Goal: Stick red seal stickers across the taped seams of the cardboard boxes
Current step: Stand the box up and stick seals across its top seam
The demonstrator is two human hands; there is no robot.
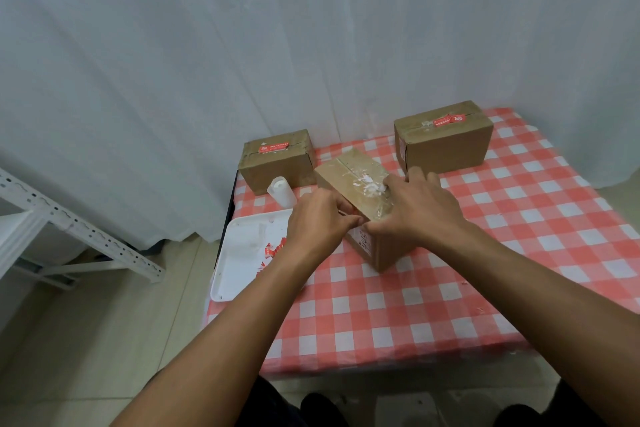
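Middle cardboard box (363,215) sits skewed on the checked tablecloth (450,288), one corner toward me. Its taped seam (360,177) runs along the top, littered with white paper shreds; no red seal on it yet.

My left hand (320,222) is at the near left top edge, fingers curled. A sliver of red shows at the fingertips, so I judge I'm pinching a seal sticker, though I can't tell for certain. My right hand (414,204) lies over the top right, fingers bent down onto the lid, thumb on the near edge, steadying.

Handling: box looks light and stiff, likely to slide on the cloth, so hold by the corners. The tape is glossy; press the sticker hard. A sticker is flimsy, so grip only its ends.

Left box (277,163) and right box (445,137) already carry red seals. White tray (242,253) with red scraps sits left, a white roll (281,191) beside it.
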